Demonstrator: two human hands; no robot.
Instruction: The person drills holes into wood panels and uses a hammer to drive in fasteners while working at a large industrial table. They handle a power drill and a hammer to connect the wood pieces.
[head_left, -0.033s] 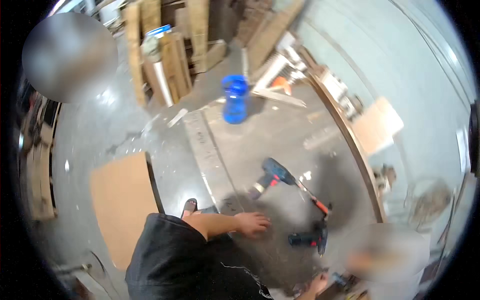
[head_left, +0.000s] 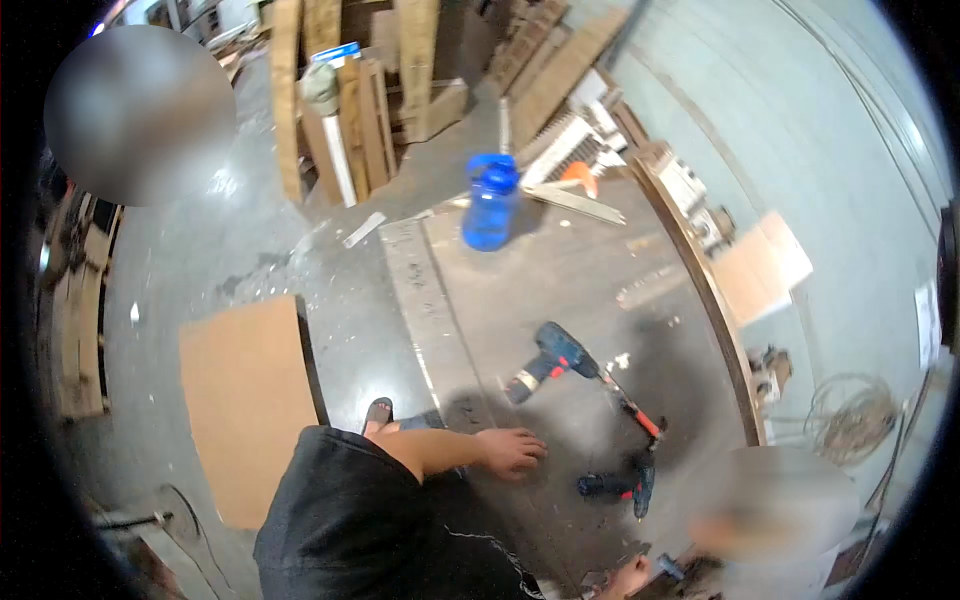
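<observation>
My left hand (head_left: 512,453) lies flat on the brown worktop (head_left: 520,285), palm down with its fingers stretched out, holding nothing. At the lower edge, my right hand (head_left: 630,577) is closed; what it grips, if anything, is too small to name. Just right of it is a small dark tool head (head_left: 670,567), and I cannot tell whether the hand holds it. A dark cordless drill (head_left: 562,347) with red accents lies beyond my left hand. Nearer, a second dark cordless drill (head_left: 625,485) lies between my hands. A slim red-and-black tool (head_left: 645,425) rests between the drills.
A blue water bottle (head_left: 490,210) stands at the worktop's far end. Along the right runs a raised wooden edge (head_left: 705,290). A cardboard sheet (head_left: 245,400) is at left; planks (head_left: 375,125) stand at the back. A co-worker (head_left: 790,575) is at lower right.
The view has turned slightly, so the bottle and drills sit a little further right in it. My left hand stays flat on the worktop; my right hand remains closed near the lower edge.
</observation>
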